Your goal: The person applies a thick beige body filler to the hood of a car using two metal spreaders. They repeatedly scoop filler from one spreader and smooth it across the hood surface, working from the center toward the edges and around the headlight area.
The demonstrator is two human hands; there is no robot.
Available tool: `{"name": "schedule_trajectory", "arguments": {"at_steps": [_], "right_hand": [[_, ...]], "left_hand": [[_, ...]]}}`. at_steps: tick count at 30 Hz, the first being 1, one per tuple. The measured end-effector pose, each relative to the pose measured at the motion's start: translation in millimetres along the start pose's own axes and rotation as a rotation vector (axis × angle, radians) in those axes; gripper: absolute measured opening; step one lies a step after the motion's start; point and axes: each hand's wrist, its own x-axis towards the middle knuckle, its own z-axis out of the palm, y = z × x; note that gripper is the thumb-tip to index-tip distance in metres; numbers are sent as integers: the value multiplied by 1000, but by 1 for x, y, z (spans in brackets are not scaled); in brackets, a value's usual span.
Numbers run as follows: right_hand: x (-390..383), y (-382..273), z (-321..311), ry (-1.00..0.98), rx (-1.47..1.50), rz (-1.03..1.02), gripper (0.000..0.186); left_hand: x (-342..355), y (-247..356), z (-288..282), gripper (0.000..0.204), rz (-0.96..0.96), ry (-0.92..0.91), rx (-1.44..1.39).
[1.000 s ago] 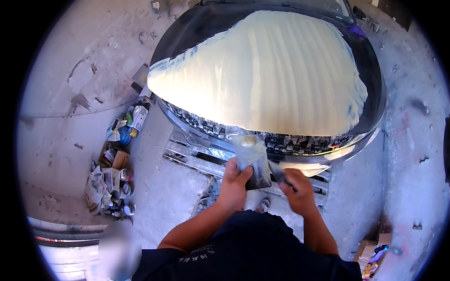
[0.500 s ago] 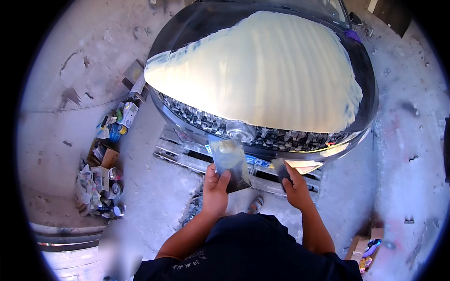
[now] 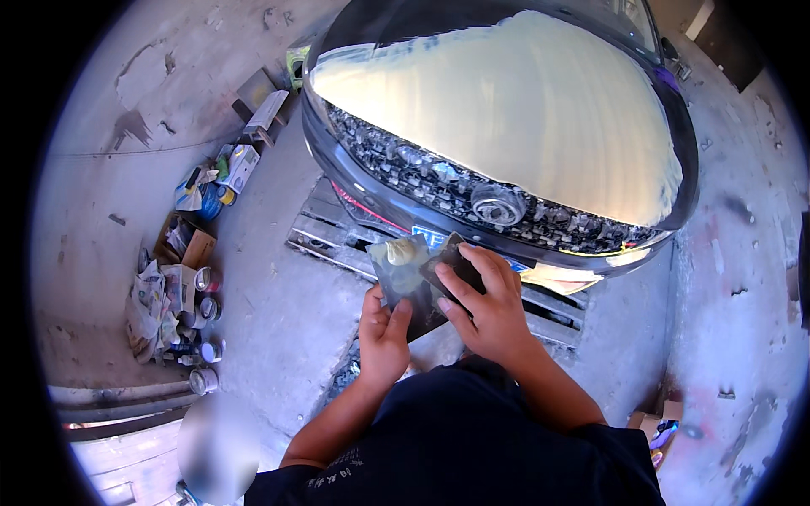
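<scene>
My left hand (image 3: pixel 384 337) grips a flat dark board (image 3: pixel 396 282) carrying a pale cream lump of paste (image 3: pixel 402 251) near its top. My right hand (image 3: pixel 494 308) holds a dark flat scraper (image 3: pixel 447 261) against the board's right side, fingertips pressed on its face. Beyond both hands is the front of a dark car, its bonnet largely coated in streaky cream filler (image 3: pixel 506 110), with dark bonnet showing round the edges. Below the coating are the black grille (image 3: pixel 396 160), a round emblem (image 3: pixel 498 205) and the bumper.
A slatted wooden pallet (image 3: pixel 316 236) lies under the car's front. Along the left stand cardboard boxes (image 3: pixel 197 249), bags, paper and several cans (image 3: pixel 204 379). Another open box (image 3: pixel 671 411) is at the lower right. Stained concrete floor (image 3: pixel 261 320) surrounds the car.
My right hand has moved up and left, bringing the scraper onto the board. My left hand stays gripping the board. The view has shifted, putting the car higher and further right.
</scene>
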Motion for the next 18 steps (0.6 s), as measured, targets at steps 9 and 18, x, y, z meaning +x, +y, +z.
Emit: {"name": "schedule_trajectory", "arguments": {"at_steps": [9,18], "right_hand": [[22,-20,43,-72,33,-37,43],[48,42,70,-146,573,229,44]], "left_hand": [[10,22,-31,32,-9,-14,26],[98,53,-87,24,531,326,555]]}}
